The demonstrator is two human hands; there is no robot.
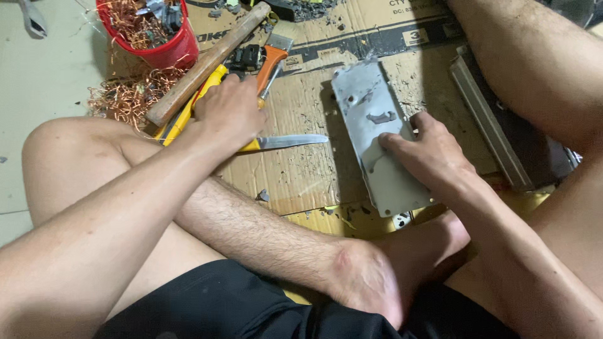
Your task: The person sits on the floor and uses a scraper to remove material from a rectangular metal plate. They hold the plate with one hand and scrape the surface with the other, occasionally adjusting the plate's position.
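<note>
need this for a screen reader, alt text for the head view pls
A person sitting cross-legged on cardboard presses their right hand on a grey metal plate while their left hand grips a yellow-handled knife beside a wooden-handled hammer.

A knife (pixel 276 142) with a yellow handle and bare steel blade lies flat on the cardboard (pixel 295 176), blade pointing right. Beside it, well apart, a grey metal plate (pixel 370 119) lies flat, long and narrow, scuffed, with small holes.

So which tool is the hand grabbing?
The yellow-handled knife: the left hand closes on its handle, blade pointing right. The wooden hammer and orange-handled scraper lie untouched beside it.
</note>
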